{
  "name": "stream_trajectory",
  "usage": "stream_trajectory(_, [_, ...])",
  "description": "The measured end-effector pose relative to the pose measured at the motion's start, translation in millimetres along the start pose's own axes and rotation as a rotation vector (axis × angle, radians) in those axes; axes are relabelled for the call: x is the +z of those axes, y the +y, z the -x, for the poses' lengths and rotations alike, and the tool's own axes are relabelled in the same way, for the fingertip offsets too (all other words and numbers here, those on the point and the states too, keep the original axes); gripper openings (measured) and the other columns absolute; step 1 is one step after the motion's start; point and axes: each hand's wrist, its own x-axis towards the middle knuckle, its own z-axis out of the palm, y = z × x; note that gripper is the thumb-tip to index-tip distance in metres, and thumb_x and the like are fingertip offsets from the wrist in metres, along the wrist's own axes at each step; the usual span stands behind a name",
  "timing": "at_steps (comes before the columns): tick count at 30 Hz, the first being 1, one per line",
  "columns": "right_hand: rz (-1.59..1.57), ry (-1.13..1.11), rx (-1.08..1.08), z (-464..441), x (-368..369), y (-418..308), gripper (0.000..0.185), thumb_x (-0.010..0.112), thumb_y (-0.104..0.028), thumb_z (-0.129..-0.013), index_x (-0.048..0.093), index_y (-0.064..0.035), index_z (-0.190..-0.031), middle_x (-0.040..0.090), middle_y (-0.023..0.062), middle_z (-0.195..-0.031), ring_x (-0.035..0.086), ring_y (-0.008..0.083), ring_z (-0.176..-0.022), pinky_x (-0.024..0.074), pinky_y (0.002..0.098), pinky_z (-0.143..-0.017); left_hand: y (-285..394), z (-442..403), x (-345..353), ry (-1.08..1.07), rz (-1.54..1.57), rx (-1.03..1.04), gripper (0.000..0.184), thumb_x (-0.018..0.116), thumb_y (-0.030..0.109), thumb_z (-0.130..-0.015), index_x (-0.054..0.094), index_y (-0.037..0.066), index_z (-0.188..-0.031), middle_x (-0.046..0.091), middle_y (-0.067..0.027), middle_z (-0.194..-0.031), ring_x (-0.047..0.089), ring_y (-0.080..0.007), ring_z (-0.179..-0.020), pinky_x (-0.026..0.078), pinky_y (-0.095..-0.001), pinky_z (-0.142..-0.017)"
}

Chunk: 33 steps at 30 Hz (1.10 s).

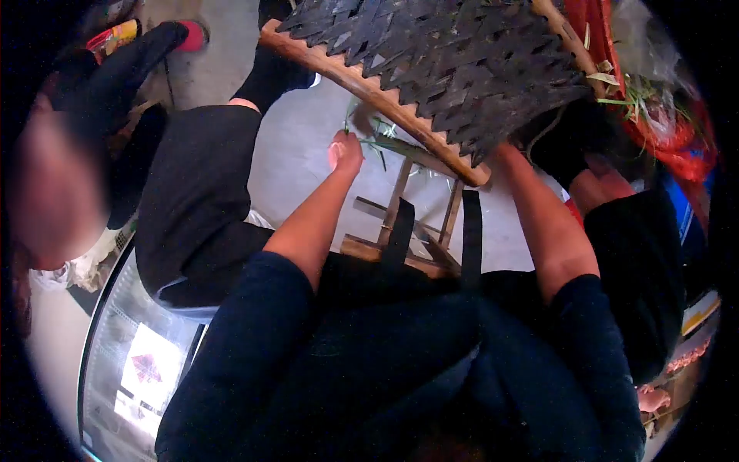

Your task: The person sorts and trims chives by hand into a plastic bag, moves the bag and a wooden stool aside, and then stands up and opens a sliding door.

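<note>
A panel woven from dark, jagged-edged strips [431, 61] is tilted up in front of me. A brown wooden rail [362, 85] runs along its near-left side. Below the rail, my left hand [346, 152] is closed, with thin green blades like grass [377, 140] at its fingers. My right hand [502, 154] reaches up to the panel's lower right corner. Its fingers are hidden behind the strips, so its grip cannot be seen. Beneath the panel stands a wooden frame with slats [396, 192].
Another person's dark-clothed leg [142, 65] extends at upper left. Green stalks [635, 96] and red plastic netting [677, 146] lie at upper right. A glass-sided case [115, 346] stands at lower left. Grey floor [289, 146] shows between my knees.
</note>
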Motion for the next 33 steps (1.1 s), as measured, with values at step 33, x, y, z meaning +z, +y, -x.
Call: stream_trajectory(33, [-0.213, -0.19, 0.216, 18.3, -42.7, -112.6, 0.031, 0.054, -0.026, -0.084, 0.065, -0.0052, -0.104, 0.063, 0.0181, -0.108, 0.061, 0.0328, -0.095, 0.0501, 0.044, -0.082, 106.3, 49.3, 102.4, -0.063, -0.542, 0.978, 0.048, 0.056, 0.043, -0.082, 0.052, 0.015, -0.121, 0.051, -0.0083, -0.125, 0.049, -0.0305, -0.114, 0.041, -0.0443, -0.093])
